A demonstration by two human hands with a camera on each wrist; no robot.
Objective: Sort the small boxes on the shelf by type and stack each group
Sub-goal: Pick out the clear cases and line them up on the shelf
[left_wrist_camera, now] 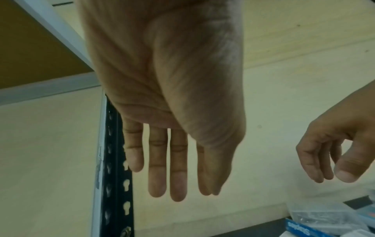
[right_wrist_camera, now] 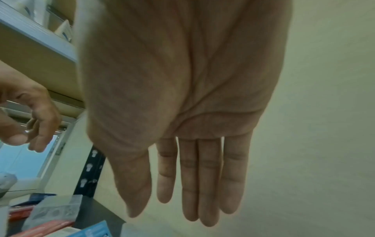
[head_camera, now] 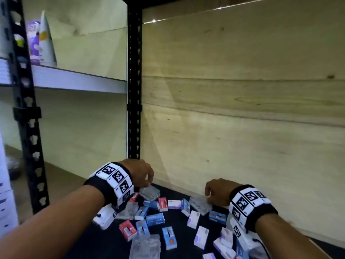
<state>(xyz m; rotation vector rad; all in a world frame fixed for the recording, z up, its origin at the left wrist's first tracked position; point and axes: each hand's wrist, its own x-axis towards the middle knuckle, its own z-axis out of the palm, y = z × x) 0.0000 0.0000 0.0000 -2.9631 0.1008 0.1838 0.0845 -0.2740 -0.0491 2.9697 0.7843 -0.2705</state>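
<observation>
Small boxes lie scattered on the dark shelf (head_camera: 173,195): blue ones (head_camera: 155,219), red ones (head_camera: 127,229), white-and-purple ones (head_camera: 201,236) and clear plastic cases (head_camera: 149,192). My left hand (head_camera: 143,174) hovers just over the clear case at the back left. Its fingers (left_wrist_camera: 176,176) hang straight and hold nothing. My right hand (head_camera: 216,191) hangs beside another clear case (head_camera: 200,204) at the back of the pile. Those fingers (right_wrist_camera: 202,184) are straight and empty too. None of the boxes is stacked.
A wooden back wall (head_camera: 242,109) stands right behind the pile. A black slotted post (head_camera: 133,90) rises at the shelf's back left corner. The neighbouring bay's higher shelf (head_camera: 74,79) carries a white bottle (head_camera: 45,40) and a purple pack.
</observation>
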